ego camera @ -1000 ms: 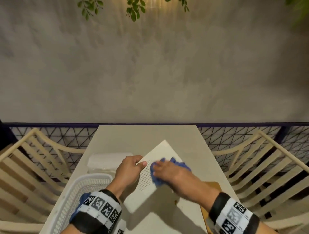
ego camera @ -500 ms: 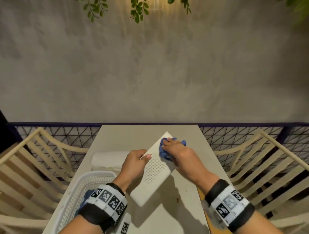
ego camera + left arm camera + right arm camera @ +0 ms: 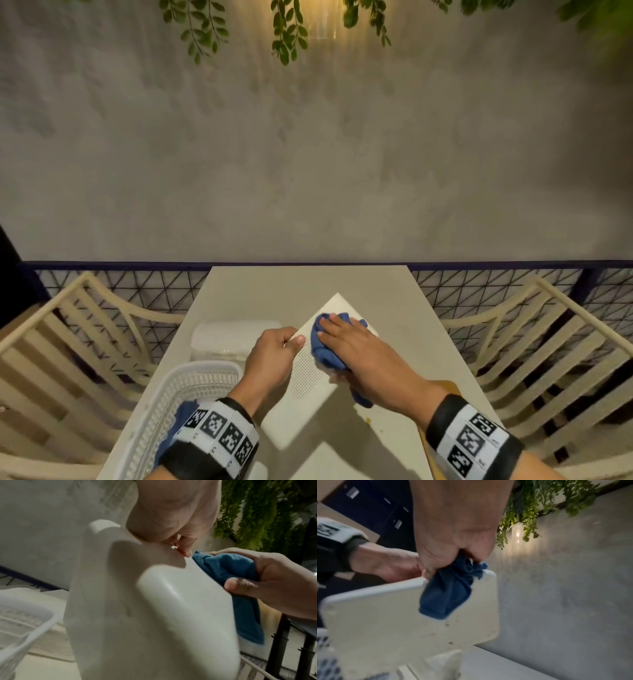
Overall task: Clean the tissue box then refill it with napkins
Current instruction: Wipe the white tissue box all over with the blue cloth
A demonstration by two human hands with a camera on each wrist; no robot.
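White plastic tissue box (image 3: 310,383) is held tilted by the left hand (image 3: 274,356) while a crumpled blue cloth (image 3: 325,353), gripped in the right hand (image 3: 359,353), is pressed against it; cleaning looks underway, and the rolled white napkins (image 3: 233,334) on the desk (image 3: 308,284) are not yet loaded.

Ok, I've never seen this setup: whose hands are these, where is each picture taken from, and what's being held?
No machine: a person wears one head camera and one on each marked wristband. The head view looks down at a table. The left hand grips the edge of a white tissue box, tilted up off the table. The right hand presses a blue cloth on it, wiping. The wrist views show that grip and cloth close up. A white basket and a pack of napkins lie to the left.
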